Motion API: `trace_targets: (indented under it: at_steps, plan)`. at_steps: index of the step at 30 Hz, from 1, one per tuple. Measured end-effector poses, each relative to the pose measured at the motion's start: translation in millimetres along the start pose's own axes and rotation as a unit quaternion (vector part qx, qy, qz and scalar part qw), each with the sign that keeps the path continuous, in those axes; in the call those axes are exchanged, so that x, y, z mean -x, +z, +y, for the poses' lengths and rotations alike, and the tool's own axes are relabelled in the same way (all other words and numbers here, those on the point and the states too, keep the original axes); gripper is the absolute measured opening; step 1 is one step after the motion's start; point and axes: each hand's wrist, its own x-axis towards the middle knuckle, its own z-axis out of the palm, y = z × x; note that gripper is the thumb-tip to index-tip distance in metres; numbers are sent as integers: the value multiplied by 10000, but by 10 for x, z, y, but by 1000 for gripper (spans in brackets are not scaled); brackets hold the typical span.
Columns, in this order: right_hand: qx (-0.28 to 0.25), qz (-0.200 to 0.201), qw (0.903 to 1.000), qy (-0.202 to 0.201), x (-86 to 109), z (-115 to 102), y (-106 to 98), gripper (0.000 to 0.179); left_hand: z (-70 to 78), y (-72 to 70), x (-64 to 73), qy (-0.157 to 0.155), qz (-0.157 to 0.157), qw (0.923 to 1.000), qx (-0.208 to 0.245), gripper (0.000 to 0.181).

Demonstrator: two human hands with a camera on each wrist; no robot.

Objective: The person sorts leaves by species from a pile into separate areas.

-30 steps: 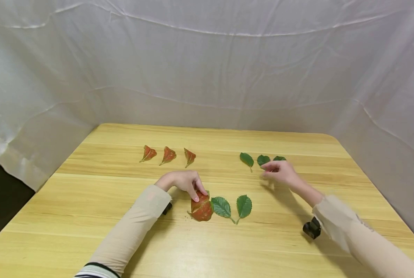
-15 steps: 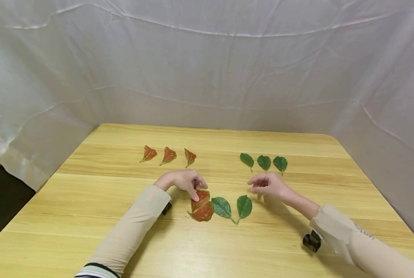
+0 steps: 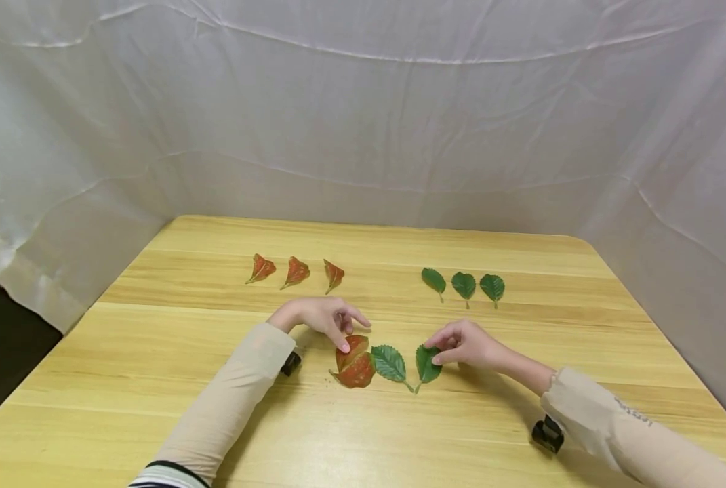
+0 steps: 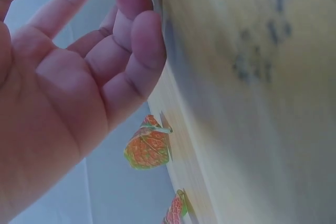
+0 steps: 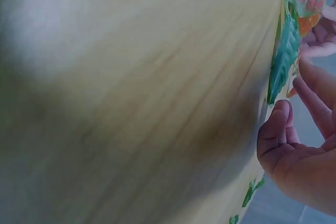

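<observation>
A pale yellow wood-grain table (image 3: 363,437) holds a short row of 4 leaves, with a person's hands over it. At its left end are 2 rust-red leaves, the upper red leaf (image 3: 359,343) and the lower red leaf (image 3: 356,374), mottled and edged in yellowish green. Just beside them lies the left green leaf (image 3: 390,363), then the right green leaf (image 3: 426,370); both are deep green, with toothed edges, and their stems slant inward to form a V. The left hand (image 3: 326,317) rests its thumb on the upper red leaf, forefinger extended, other fingers loosely bent. The right hand (image 3: 471,346) has thumb and forefinger slightly parted, tips over the upper part of the right green leaf. Farther back sit 3 folded-looking red leaves (image 3: 296,271) on the left and 3 smooth green leaves (image 3: 464,285) on the right. Whitish cloth (image 3: 363,122) hangs behind.
</observation>
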Motion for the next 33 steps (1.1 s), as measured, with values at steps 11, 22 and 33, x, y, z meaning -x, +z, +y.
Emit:
trace_targets:
  at_steps: [11,22,33]
  plan:
    - [-208,-226,9995,40,-13,20,7,24,10,9,-30,190,-489,9986,-98,59]
    - [-187,-258,9994,95,-15,9,-2,23,78,-15,-59,91,-722,9956,-596,63]
    - [-173,-283,9994,78,-19,25,-9,24,-43,-55,-68,-125,-714,9974,30,47]
